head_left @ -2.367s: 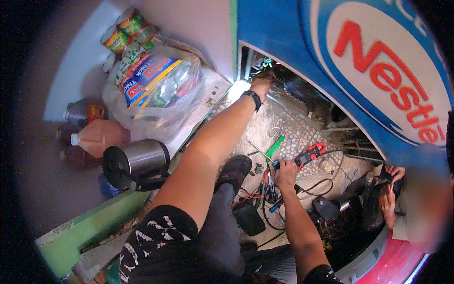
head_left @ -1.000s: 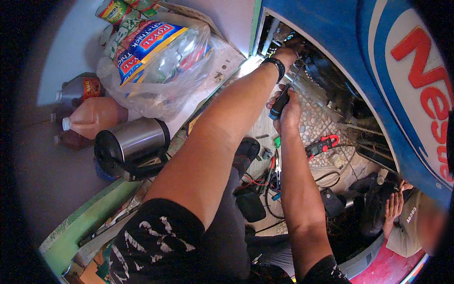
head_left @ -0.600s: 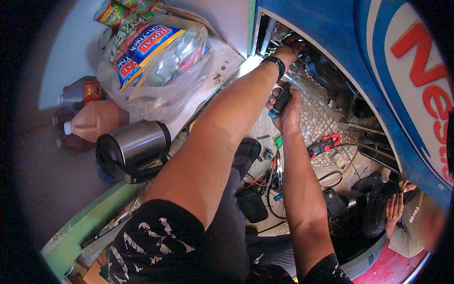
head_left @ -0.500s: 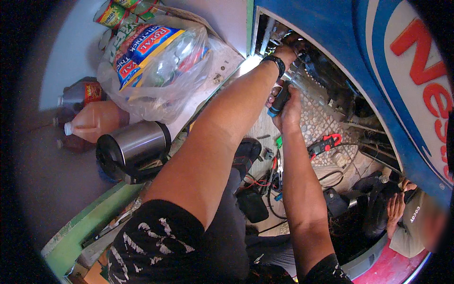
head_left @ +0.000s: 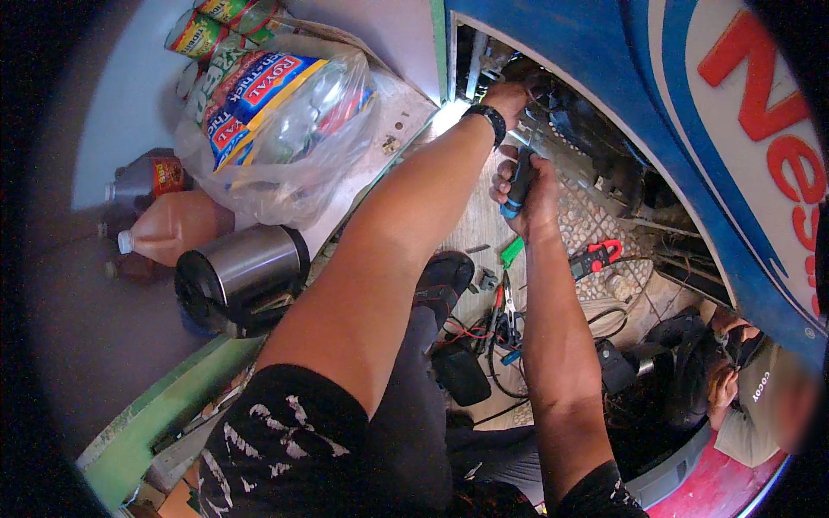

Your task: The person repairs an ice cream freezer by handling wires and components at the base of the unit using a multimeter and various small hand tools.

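My left hand (head_left: 508, 101), with a dark watch on its wrist, reaches into the open lower bay (head_left: 587, 129) of a blue cabinet. Its fingertips are lost among dark parts, so what they touch is hidden. Just below it, my right hand (head_left: 541, 194) grips a screwdriver (head_left: 518, 183) by its black-and-blue handle. The thumb lies along the handle and the fingers curl round its other side. A thin metal shaft seems to point up toward my left hand. Bright light shines beside the cabinet's left edge.
On the floor lie a red-and-black clamp meter (head_left: 596, 259), a green clip (head_left: 513, 251), cables and a black pouch (head_left: 460, 373). To the left stand a steel jug (head_left: 243, 278), bottles (head_left: 177, 226) and a plastic bag of packages (head_left: 285, 129). Another person's hands (head_left: 724, 388) work at lower right.
My right hand and the screwdriver have drawn slightly apart from my left hand, and the handle shows more fully. The other person's hands have shifted. The whole view has moved a little.
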{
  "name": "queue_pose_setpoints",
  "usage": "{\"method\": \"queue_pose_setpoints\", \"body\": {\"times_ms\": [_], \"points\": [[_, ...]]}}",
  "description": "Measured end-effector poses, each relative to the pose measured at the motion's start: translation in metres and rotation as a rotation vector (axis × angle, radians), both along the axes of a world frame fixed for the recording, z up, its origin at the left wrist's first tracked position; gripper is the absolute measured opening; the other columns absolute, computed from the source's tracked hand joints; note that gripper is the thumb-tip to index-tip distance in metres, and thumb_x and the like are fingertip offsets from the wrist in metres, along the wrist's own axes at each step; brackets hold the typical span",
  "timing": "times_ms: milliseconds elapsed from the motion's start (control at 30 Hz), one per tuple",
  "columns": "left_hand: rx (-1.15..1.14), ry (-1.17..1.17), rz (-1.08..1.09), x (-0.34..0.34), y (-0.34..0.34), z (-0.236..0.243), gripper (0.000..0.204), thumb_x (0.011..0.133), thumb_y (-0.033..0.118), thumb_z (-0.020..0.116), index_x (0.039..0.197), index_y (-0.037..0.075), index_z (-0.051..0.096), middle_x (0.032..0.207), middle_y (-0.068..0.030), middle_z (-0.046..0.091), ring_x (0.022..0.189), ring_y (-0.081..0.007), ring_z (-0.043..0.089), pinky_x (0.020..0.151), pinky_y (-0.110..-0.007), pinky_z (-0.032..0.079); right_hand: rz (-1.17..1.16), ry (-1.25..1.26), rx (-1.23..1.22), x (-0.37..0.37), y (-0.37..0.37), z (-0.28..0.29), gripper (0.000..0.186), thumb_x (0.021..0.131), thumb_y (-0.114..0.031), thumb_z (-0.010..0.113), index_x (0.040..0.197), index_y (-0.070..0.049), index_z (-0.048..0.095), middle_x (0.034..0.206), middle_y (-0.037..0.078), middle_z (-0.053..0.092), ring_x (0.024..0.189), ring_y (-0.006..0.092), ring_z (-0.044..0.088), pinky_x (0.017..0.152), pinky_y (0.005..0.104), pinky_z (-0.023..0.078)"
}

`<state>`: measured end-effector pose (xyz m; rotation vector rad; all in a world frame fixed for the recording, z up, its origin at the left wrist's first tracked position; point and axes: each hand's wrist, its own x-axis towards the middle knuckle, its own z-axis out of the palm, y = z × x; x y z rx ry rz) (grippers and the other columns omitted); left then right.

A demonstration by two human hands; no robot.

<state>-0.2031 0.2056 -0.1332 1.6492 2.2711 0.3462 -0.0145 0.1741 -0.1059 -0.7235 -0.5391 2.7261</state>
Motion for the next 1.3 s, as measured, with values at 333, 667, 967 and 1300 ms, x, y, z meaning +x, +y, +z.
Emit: {"method": "queue_pose_setpoints", "body": {"times_ms": [333,667,967,1300], "points": [[0.418,-0.951,0.684,-0.014,-0.013,-0.031,0.028,0.096,0.018,0.055,0.119,0.002,0.061,0.118,-0.0176,0.065,0.113,-0.0310,0.059,0.096,-0.042,0.049,0.128,-0.400,0.411,0.045,-0.044,-0.009,0.041,0.101,-0.033,0.042,0.122,0.000,0.055,0.075,0.005,0.056,0.058,0.0167,0.055,0.053,0.0311,0.045],[0.666,-1.273,0.598,0.002,0.010,-0.048,0.029,0.100,0.020,0.050,0.120,0.005,0.064,0.114,-0.0102,0.070,0.103,-0.0226,0.068,0.087,-0.037,0.053,0.438,-0.948,1.378,0.201,-0.136,-0.053,0.041,0.100,-0.035,0.049,0.115,0.003,0.052,0.104,0.028,0.059,0.101,0.0487,0.057,0.086,0.0530,0.044],[0.458,-1.242,0.578,0.012,0.030,-0.012,0.029,0.098,0.016,0.056,0.124,0.007,0.063,0.122,-0.0063,0.067,0.110,-0.0165,0.063,0.096,-0.032,0.051,0.480,-1.083,1.403,0.219,-0.154,-0.047,0.055,0.100,-0.038,0.048,0.122,0.012,0.052,0.119,0.034,0.055,0.114,0.0484,0.052,0.102,0.0491,0.039],[0.499,-0.656,0.284,0.011,0.024,-0.001,0.037,0.097,0.015,0.050,0.133,0.014,0.058,0.135,-0.0137,0.060,0.124,-0.0304,0.057,0.103,-0.039,0.044,0.469,-1.001,1.403,0.219,-0.142,-0.063,0.043,0.099,-0.031,0.053,0.120,0.006,0.054,0.112,0.028,0.057,0.108,0.0456,0.055,0.094,0.0490,0.044]]}}
